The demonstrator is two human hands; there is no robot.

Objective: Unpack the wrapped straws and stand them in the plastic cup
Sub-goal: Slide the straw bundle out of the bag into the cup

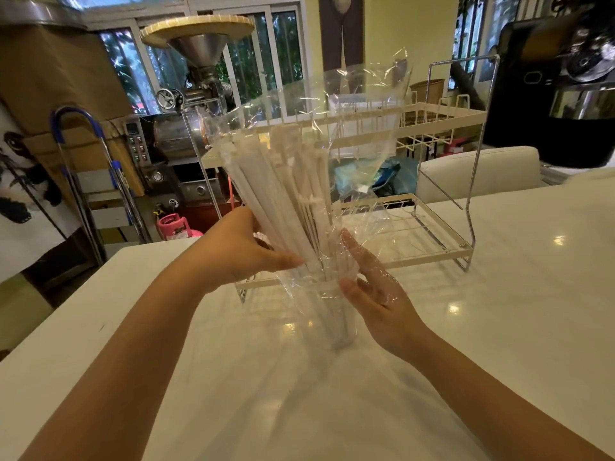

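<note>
A bundle of white paper-wrapped straws (283,184) stands fanned out, its lower ends inside a clear plastic cup (336,314) on the white table (499,311). A loose clear plastic bag (359,111) still drapes around the straws and rises above them. My left hand (239,251) presses against the left side of the bundle, fingers pointing right. My right hand (369,284) sits at the right of the cup's rim, partly under the clear film, fingers spread against film and straws.
A white two-tier wire dish rack (442,207) stands just behind the cup. A black machine (565,94) sits at the far right. Beyond the table's left edge are a folding ladder (93,181), a pink gas canister (176,226) and a metal grinder.
</note>
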